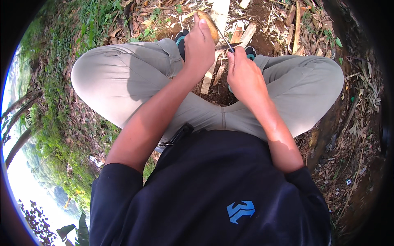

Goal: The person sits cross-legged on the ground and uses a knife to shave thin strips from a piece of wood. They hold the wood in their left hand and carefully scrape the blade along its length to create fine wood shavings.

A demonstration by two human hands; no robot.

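My left hand (200,50) is closed around a yellow-brown, rounded piece (211,29), thumb along its upper side. It looks like wood, but the exact kind is unclear. In my right hand (246,76) is a knife (224,37), its handle mostly covered by my fingers. The thin blade slants up and left from that hand, along the right side of the brown piece. Whether the edge touches the piece I cannot tell. Both hands are out between my knees, above the ground.
Below my hands lie a long pale board (220,16), split wood pieces (247,35) and scattered chips on brown soil. My bent legs (299,88) flank the work spot. Green plants (57,119) and dry leaves cover the ground at left; sticks lie at right.
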